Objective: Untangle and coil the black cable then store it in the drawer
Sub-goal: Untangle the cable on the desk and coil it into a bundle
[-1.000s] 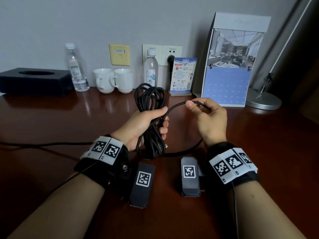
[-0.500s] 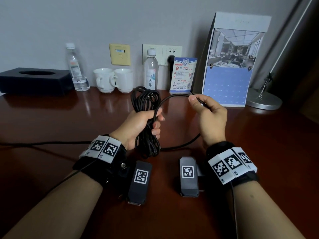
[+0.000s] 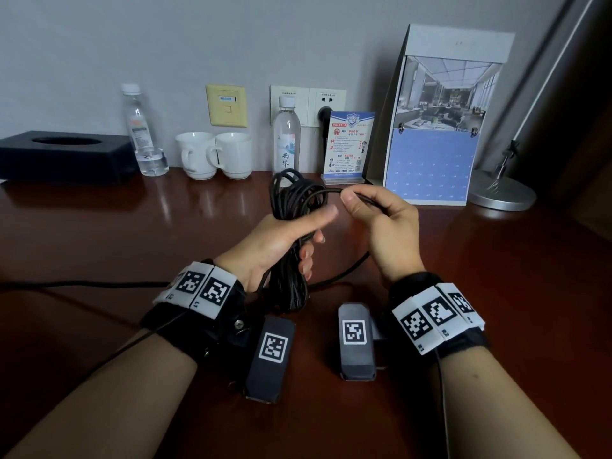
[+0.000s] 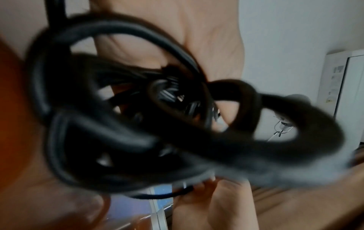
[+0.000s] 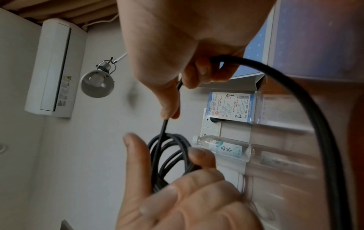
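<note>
At the centre of the head view the left hand [image 3: 281, 240] is clenched round the waist of the cable [image 3: 291, 207], a bundle of upright loops whose top rises above the thumb and whose bottom hangs below the palm towards the desk [image 3: 132, 233]. Just to its right the right hand [image 3: 384, 223] pinches the free strand between thumb and fingers and lays it across the top of the bundle. From that pinch the strand curves down under the right wrist to the desk and appears to run off to the left edge of the frame. The step in hand seems to be adding another turn. To do it well, the right hand should match the new loop to the size of those already held and give the strand a slight roll between the fingers so it lies flat without kinking. The left thumb should lift only enough to admit the strand, then press down again, or the loops may spring apart. Slack should be drawn in smoothly, lest the trailing length snag the cups [image 3: 215, 154] or bottles [image 3: 286, 137] at the back. No drawer is in view.
</note>
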The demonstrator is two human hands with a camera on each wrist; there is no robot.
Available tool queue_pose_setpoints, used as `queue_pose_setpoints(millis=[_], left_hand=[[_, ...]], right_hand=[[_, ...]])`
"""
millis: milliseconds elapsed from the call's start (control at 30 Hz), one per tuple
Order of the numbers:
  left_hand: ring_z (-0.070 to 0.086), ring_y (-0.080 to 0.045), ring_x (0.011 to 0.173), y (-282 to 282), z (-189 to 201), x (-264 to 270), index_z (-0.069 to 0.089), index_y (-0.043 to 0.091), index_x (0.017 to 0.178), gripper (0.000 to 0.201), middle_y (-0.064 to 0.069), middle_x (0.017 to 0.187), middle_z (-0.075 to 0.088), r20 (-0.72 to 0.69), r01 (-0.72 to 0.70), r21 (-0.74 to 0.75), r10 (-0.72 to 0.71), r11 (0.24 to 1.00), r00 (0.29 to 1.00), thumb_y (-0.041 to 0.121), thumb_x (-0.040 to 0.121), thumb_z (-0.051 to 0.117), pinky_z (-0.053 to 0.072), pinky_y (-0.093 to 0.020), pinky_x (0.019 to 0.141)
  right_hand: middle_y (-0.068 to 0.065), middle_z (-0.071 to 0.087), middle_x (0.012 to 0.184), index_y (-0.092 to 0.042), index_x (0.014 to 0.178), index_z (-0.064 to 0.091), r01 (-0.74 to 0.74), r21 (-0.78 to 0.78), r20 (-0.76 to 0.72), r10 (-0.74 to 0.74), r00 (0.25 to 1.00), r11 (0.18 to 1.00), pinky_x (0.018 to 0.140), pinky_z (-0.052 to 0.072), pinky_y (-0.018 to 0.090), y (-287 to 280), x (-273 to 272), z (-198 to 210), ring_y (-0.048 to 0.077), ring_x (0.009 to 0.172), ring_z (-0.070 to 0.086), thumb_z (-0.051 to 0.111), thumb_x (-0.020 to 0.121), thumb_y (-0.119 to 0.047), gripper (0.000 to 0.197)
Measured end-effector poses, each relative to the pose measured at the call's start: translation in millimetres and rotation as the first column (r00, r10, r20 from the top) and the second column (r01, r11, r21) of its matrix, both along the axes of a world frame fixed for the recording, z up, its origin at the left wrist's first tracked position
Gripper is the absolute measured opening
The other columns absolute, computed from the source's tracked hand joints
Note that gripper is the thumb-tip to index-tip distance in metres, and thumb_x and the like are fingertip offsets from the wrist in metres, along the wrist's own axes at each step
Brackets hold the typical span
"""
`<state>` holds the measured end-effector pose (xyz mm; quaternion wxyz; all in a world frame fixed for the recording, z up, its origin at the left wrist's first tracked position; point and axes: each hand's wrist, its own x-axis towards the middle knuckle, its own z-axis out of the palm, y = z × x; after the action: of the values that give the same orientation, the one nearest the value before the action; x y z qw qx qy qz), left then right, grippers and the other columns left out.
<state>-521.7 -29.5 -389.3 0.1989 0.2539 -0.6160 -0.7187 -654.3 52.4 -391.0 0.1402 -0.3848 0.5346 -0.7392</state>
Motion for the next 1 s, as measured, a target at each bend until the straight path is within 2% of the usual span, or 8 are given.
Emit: queue_pose_setpoints(millis=[100,200,300,500,633,767,900,1000], left_hand=[[0.036,-0.018,0.034,1,-1,-2,0.053,0.008,0.07,0.034,-0.004,0.043,0.038,0.117,0.021,-0.048,-0.015,0.999,0.993,0.024,0.068,0.082,0.036,-0.027,0.047],[0.034,-0.018,0.035,5,1,-5,0.052,0.005,0.072,0.018,-0.007,0.044,0.036,0.19,0.055,-0.053,-0.044,0.997,0.981,0.003,0.081,0.068,0.033,-0.028,0.049],[0.035,-0.018,0.034,8,1,-6,0.056,-0.001,0.074,0.014,-0.007,0.043,0.036,0.209,0.106,-0.054,-0.092,0.993,0.973,0.003,0.086,0.06,0.033,-0.027,0.049],[0.036,-0.016,0.035,8,3,-4,0.06,-0.001,0.071,0.011,-0.005,0.045,0.038,0.225,0.272,-0.037,-0.257,0.961,0.94,0.003,0.082,0.061,0.035,-0.028,0.05],[0.037,-0.015,0.033,6,3,-1,0.059,0.005,0.071,0.011,-0.002,0.044,0.039,0.168,0.347,0.004,-0.343,0.938,0.924,0.002,0.081,0.059,0.039,-0.027,0.049],[0.035,-0.014,0.032,7,1,3,0.058,0.007,0.072,0.009,-0.001,0.042,0.038,0.088,0.351,0.037,-0.353,0.936,0.931,-0.001,0.076,0.06,0.04,-0.025,0.046],[0.036,-0.01,0.033,4,0,3,0.059,0.009,0.065,0.013,0.002,0.042,0.038,-0.056,0.329,0.077,-0.325,0.941,0.944,-0.001,0.073,0.06,0.04,-0.023,0.046],[0.035,-0.008,0.031,2,2,2,0.056,0.008,0.065,0.012,0.003,0.04,0.037,-0.159,0.244,0.18,-0.216,0.953,0.963,0.004,0.075,0.061,0.039,-0.023,0.043]], right_hand=[[-0.013,0.071,0.071,-0.011,0.085,0.071,-0.052,-0.059,-0.014,0.051,0.999,0.997,0.072,0.047,0.01,0,3,3,-0.004,0.072,0.065,0.069,0.084,0.001,0.013],[-0.012,0.072,0.071,-0.008,0.086,0.07,-0.103,-0.092,-0.032,0.101,0.994,0.99,0.071,0.049,0.011,-2,9,5,-0.002,0.072,0.066,0.066,0.085,0.004,0.013],[-0.011,0.073,0.075,-0.005,0.091,0.071,-0.073,-0.09,0.001,0.073,0.997,0.993,0.072,0.05,0.012,-5,11,3,0.0,0.075,0.066,0.066,0.086,0.001,0.009],[0.001,0.071,0.082,-0.014,0.087,0.071,0.008,0.035,0.156,-0.014,0.988,0.999,0.086,0.053,0.033,-10,-1,-4,0.014,0.08,0.063,0.067,0.089,-0.015,0.005],[0.019,0.072,0.102,-0.004,0.103,0.07,-0.127,0.123,0.177,0.104,0.979,0.984,0.092,0.052,0.04,-8,-2,-6,0.022,0.088,0.065,0.061,0.093,-0.027,0.027],[0.025,0.071,0.1,-0.001,0.097,0.072,-0.233,0.143,0.188,0.205,0.961,0.962,0.094,0.05,0.045,-5,1,-5,0.027,0.087,0.064,0.056,0.095,-0.033,0.035],[0.009,0.069,0.071,-0.009,0.079,0.072,-0.279,0.183,0.172,0.249,0.953,0.943,0.068,0.048,0.037,-10,2,-9,0.019,0.063,0.058,0.058,0.096,-0.033,0.033],[0.0,0.039,0.046,-0.002,0.076,0.056,-0.292,0.215,0.167,0.26,0.951,0.932,0.044,0.026,0.026,-13,6,-9,0.011,0.04,0.029,0.05,0.1,-0.026,0.035]])
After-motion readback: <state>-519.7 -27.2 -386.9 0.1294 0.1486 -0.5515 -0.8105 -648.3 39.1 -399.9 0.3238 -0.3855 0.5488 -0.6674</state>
